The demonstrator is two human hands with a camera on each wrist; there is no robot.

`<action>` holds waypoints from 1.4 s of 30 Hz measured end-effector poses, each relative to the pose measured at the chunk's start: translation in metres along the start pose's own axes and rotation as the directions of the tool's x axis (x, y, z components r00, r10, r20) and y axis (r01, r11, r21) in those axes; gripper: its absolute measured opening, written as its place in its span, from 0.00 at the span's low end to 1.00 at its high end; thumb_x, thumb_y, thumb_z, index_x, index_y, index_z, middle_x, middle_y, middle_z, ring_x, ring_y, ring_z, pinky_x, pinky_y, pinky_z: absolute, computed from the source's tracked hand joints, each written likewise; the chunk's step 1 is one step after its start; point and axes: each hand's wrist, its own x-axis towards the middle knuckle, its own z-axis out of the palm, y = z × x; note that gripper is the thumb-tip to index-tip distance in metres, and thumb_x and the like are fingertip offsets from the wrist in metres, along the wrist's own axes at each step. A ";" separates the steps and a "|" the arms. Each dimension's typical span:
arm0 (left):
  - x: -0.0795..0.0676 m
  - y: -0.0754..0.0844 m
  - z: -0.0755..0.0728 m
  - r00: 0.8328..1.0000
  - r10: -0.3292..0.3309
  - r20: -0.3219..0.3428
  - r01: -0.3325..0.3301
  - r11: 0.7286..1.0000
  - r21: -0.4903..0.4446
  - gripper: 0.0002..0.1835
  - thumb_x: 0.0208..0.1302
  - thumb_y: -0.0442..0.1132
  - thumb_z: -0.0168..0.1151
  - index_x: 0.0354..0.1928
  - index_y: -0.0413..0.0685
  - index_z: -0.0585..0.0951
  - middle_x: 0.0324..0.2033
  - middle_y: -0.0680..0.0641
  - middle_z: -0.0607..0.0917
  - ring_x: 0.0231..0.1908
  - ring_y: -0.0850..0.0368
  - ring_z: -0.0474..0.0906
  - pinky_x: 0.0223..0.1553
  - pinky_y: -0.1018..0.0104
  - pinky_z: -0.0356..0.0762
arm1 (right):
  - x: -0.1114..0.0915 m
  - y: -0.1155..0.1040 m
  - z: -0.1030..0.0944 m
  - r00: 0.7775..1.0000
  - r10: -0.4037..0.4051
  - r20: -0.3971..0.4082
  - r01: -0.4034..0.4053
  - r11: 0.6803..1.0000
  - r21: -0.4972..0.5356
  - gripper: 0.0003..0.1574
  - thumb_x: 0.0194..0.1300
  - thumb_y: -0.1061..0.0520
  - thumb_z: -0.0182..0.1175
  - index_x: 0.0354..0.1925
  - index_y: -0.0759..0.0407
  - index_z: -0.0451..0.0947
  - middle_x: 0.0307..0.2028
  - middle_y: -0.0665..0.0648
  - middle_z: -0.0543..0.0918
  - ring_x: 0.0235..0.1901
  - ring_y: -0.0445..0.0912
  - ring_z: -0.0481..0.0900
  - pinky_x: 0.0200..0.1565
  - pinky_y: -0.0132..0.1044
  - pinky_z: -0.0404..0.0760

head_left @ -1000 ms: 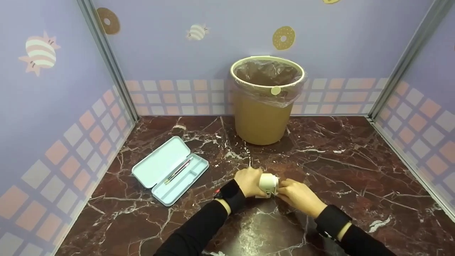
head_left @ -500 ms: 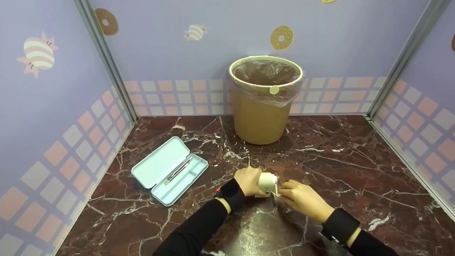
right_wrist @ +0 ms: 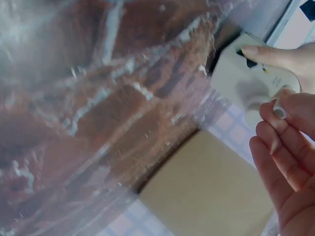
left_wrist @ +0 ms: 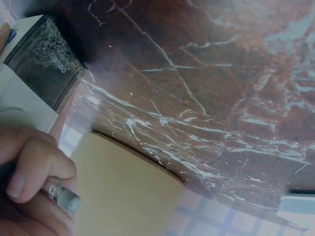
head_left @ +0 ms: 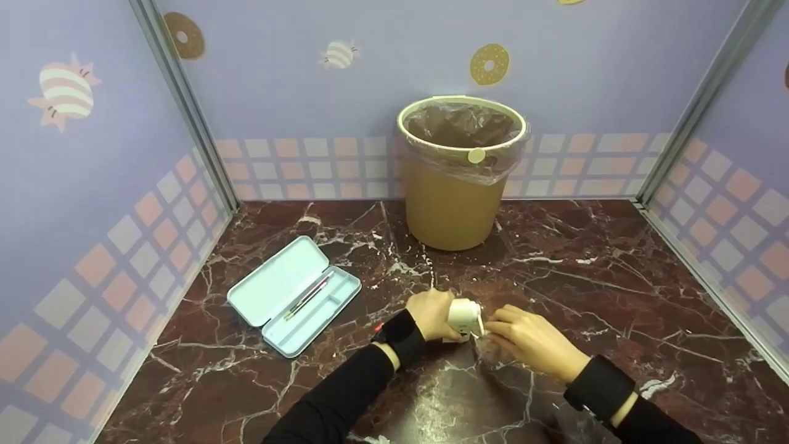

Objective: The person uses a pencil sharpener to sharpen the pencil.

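A white crank pencil sharpener [head_left: 462,314] stands on the table between the two hands. My left hand [head_left: 429,314] grips it from the left, and the thumb [right_wrist: 266,55] lies on its crank-side face. In the left wrist view, a pencil's eraser end [left_wrist: 69,199] in a metal ferrule pokes out between the curled fingers; its point is hidden. Shavings show through the sharpener's dark clear drawer [left_wrist: 47,61]. My right hand [head_left: 530,339] pinches the small knob [right_wrist: 279,112] of the crank between thumb and forefinger, the other fingers loosely bent.
To the left lies an open light-blue pencil case [head_left: 314,308] with pencils [head_left: 308,297] in one compartment. A tan waste bin [head_left: 456,203] with a clear liner stands behind the sharpener. Patterned panels [head_left: 345,111] enclose the marbled table [head_left: 592,308] at the back and sides.
The crank has turned, with its arm now angled down to the right. My right hand has shifted slightly to the right, while the left hand and sharpener have kept their place.
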 end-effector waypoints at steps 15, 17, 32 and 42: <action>0.002 0.000 0.001 0.999 0.034 0.004 -0.034 0.999 0.029 0.31 0.35 0.60 0.85 0.39 0.49 0.85 0.32 0.50 0.91 0.31 0.55 0.88 0.27 0.60 0.83 | 0.015 0.016 -0.011 0.995 -0.090 -0.032 0.085 0.988 -0.125 0.16 0.49 0.63 0.76 0.39 0.61 0.86 0.34 0.52 0.85 0.34 0.43 0.81 0.37 0.34 0.85; 0.002 0.001 0.001 0.999 0.049 -0.002 -0.049 0.998 0.046 0.31 0.34 0.60 0.85 0.38 0.49 0.85 0.32 0.50 0.91 0.31 0.55 0.88 0.28 0.60 0.84 | 0.017 0.020 -0.011 0.997 -0.070 -0.034 0.064 0.989 -0.134 0.16 0.49 0.64 0.76 0.39 0.61 0.86 0.34 0.53 0.85 0.35 0.43 0.81 0.37 0.34 0.85; 0.001 0.002 0.003 0.996 0.085 0.000 -0.085 0.996 0.041 0.30 0.37 0.60 0.84 0.37 0.50 0.83 0.30 0.51 0.90 0.30 0.56 0.88 0.27 0.61 0.83 | 0.037 0.041 0.007 0.990 0.139 0.014 -0.134 0.975 -0.175 0.10 0.55 0.63 0.74 0.39 0.59 0.88 0.31 0.55 0.84 0.33 0.48 0.79 0.33 0.40 0.84; 0.003 0.000 0.003 0.996 0.089 -0.019 -0.088 0.995 0.042 0.31 0.36 0.60 0.84 0.37 0.50 0.82 0.30 0.50 0.90 0.30 0.56 0.87 0.27 0.61 0.83 | 0.042 0.045 0.012 0.979 0.189 0.073 -0.173 0.969 -0.177 0.09 0.57 0.63 0.73 0.38 0.57 0.89 0.31 0.55 0.85 0.32 0.49 0.81 0.33 0.43 0.85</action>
